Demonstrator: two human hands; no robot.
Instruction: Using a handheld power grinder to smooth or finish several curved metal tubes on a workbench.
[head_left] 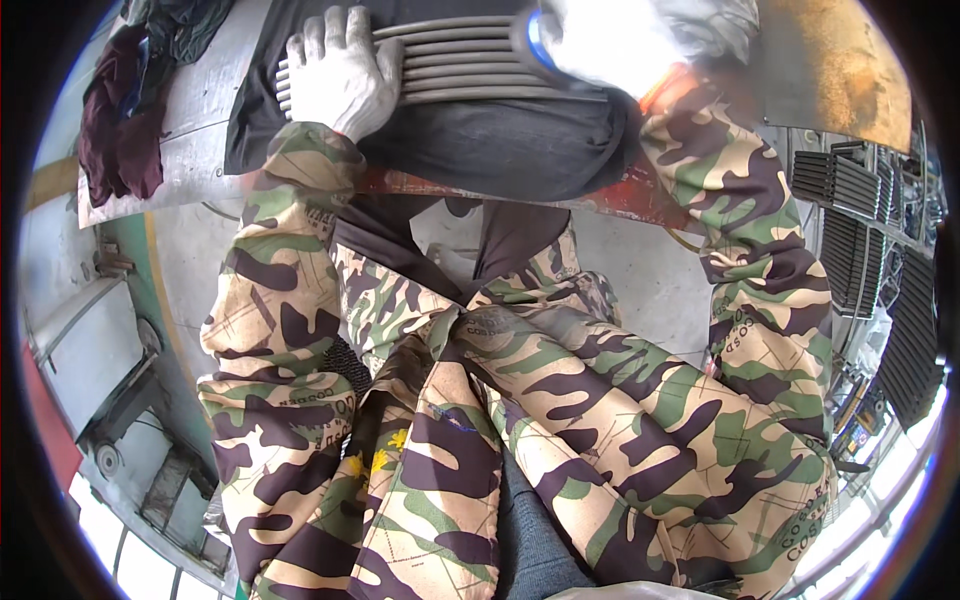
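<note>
Four white-gloved fingers [334, 28] and the thumb of the left hand [345, 82] spread wide, the palm flat across the left part of a row of slim metal rods [455, 72]. These lie side by side, nearly parallel, on a black cloth [480, 150] — round, smooth-looking, dull grey, with paler tips fanning slightly at the left end. Over their right part is the gloved right hand [622, 45], washed out by glare; whether its fingers are closed I cannot tell. Just beside it shows a dark rounded thing with a blue edge [540, 42], too blurred to name. Farther out, a maroon garment [122, 135] hangs over the tabletop's [200, 115] left edge — and a rust-stained sheet [855, 70] lies right.
</note>
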